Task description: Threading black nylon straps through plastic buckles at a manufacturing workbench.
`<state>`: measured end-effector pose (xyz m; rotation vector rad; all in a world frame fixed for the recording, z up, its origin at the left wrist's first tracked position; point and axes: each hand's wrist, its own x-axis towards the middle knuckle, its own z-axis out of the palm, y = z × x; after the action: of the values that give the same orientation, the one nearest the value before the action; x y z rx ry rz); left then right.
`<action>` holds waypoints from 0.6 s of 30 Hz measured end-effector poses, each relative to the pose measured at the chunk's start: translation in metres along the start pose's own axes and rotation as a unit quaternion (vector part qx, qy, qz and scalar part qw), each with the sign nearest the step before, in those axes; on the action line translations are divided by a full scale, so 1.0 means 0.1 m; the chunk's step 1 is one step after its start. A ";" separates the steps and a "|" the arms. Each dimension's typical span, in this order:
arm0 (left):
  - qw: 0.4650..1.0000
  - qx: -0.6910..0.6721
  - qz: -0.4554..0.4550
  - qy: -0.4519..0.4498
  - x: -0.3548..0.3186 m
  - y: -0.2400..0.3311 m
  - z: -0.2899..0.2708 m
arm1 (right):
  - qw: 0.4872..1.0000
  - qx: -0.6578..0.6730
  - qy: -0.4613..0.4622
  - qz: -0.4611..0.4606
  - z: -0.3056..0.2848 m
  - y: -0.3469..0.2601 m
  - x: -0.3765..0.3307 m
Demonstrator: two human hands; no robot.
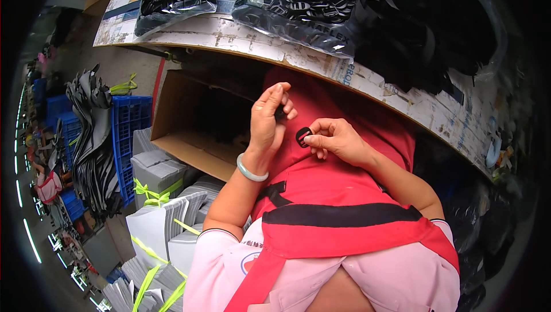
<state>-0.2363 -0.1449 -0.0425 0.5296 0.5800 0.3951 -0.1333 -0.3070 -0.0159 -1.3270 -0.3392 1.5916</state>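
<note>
1. Black oval piece (303, 136), small and flat, is pinched between thumb and fingers of the right hand (336, 140), held over the red apron (344, 191) in front of the body.
2. A second small dark piece (280, 112) is gripped by the left hand (267, 121), fingers curled around it; most of it is hidden, so its shape cannot be told.
3. The two hands are held near each other but apart, the left one slightly higher.
4. A pale green bangle (251, 170) is worn on the left wrist.
5. An open cardboard box (189, 134) is seen just left of the left hand, below the edge of the surface (241, 39).
6. On the surface, clear plastic bags (298, 2) filled with black pieces are laid, with a heap of black straps (413, 42) beside them to the right.
7. Bundles of grey sheets (158, 171) tied with yellow-green bands are stacked on the floor at lower left, next to a blue crate (129, 134).
</note>
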 end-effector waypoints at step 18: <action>0.493 0.841 0.178 0.134 1.51 -0.42 -3.12 | 0.991 -0.108 0.055 0.064 -0.18 0.00 0.34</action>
<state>-0.3007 0.0063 -0.3500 2.6064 1.0715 0.1520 -0.1144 -0.2863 -0.0427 -1.6241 -0.3727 1.6142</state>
